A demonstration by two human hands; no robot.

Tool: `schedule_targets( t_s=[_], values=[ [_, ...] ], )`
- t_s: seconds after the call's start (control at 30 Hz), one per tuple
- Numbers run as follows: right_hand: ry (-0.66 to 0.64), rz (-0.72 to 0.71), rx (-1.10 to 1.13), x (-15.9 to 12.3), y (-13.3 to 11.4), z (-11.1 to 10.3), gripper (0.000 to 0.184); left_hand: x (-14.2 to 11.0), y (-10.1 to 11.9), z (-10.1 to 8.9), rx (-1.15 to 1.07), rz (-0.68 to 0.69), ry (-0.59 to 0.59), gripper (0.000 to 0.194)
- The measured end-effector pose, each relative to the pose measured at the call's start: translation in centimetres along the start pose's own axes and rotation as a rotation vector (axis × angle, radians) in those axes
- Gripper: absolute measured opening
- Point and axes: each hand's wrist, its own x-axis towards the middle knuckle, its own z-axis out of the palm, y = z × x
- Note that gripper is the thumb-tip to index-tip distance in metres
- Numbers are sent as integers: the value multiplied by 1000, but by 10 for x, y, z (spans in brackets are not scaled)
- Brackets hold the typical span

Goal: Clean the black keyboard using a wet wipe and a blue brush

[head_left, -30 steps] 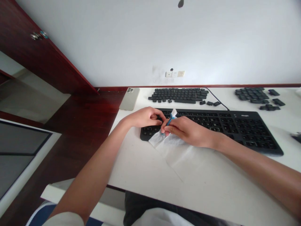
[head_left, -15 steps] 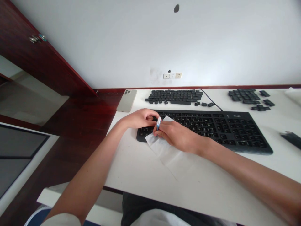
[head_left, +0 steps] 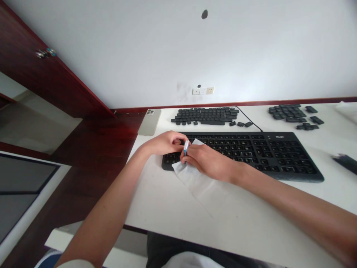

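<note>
A black keyboard with its keycaps off lies across the white desk. Over its left end, my right hand is closed on a slim white-and-blue tool, which stands nearly upright between the fingers. Its lower end is hidden, and its exact kind does not show. A thin white tissue lies under my right hand, partly on the keyboard and partly on the desk. My left hand rests at the keyboard's left end, index finger and thumb curled together against the tool's upper part. What they pinch is hidden.
Loose black keycaps lie in rows behind the keyboard, with another group at the back right. A phone lies at the desk's left edge. The keyboard cable runs behind. A dark object lies at the right.
The view has shifted slightly. Both hands stay at the keyboard's left end, and the white-and-blue tool leans a little differently between the fingers.
</note>
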Motion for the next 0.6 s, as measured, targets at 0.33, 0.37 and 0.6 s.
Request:
schedule_targets(
  t_s=[0.33,0.37,0.6],
  values=[
    [5,7,3,1,0,-3,25,0,0,0,11,1,11,32],
    [6,6,8,1,0,-3,25,0,0,0,5,0,7,33],
    [4,-11,-26,-1,1,0,22,-2,3,-1,-7,1,-8,32]
  ],
)
